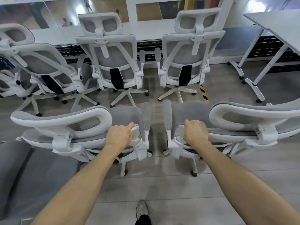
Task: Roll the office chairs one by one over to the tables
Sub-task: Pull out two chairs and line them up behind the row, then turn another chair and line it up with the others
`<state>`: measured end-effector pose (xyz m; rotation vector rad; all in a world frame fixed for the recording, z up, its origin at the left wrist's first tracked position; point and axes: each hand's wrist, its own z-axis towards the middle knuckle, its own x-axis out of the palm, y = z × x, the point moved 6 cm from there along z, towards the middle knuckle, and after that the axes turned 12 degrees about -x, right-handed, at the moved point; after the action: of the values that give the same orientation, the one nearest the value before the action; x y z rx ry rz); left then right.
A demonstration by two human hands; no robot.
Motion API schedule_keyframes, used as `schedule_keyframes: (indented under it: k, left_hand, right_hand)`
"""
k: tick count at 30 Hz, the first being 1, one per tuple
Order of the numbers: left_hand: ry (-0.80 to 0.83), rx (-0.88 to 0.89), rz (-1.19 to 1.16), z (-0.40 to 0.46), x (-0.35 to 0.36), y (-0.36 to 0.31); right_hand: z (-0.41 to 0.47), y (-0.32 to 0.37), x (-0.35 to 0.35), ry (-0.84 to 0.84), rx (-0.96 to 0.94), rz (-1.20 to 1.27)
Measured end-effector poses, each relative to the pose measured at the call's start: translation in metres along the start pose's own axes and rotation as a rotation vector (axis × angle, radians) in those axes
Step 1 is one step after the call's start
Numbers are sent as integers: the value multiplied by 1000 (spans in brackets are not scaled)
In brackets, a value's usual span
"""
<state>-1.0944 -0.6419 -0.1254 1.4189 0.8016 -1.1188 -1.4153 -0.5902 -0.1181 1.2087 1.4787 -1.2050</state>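
Grey plank flooring (162,184) ran up to a long white table (146,30). Each hand, left hand (119,135) and right hand (195,133), curled tight around the top back-frame corner of a white-framed grey mesh office chair, left chair (65,125) and right chair (243,120). Stiff frames offered firm holds; castors should roll easily.

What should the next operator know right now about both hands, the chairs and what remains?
Left hand grips the backrest edge of the near left chair. Right hand grips the backrest edge of the near right chair.
Done: three chairs already stand along the long table.
Left: roll both held chairs forward to a table; the side table at right has none visible.
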Motion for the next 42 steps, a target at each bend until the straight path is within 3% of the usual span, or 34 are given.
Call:
schedule_keyframes:
  k: [8, 13, 22, 33, 42]
  left_hand:
    - [45, -7, -5, -1, -10, 0]
    - [166, -44, -108, -6, -24, 1]
    - [61, -84, -189, -96, -99, 24]
    - [199, -369, -189, -278, -37, 176]
    - [284, -500, -148, -406, 34, 409]
  right_hand:
    - [-3, -6, 0, 14, -23, 11]
    - [-7, -3, -17, 49, -45, 169]
    - [-62, 65, -83, -176, -329, 180]
    - [-116, 281, -77, -110, -697, 166]
    - [-145, 582, -118, -105, -880, 129]
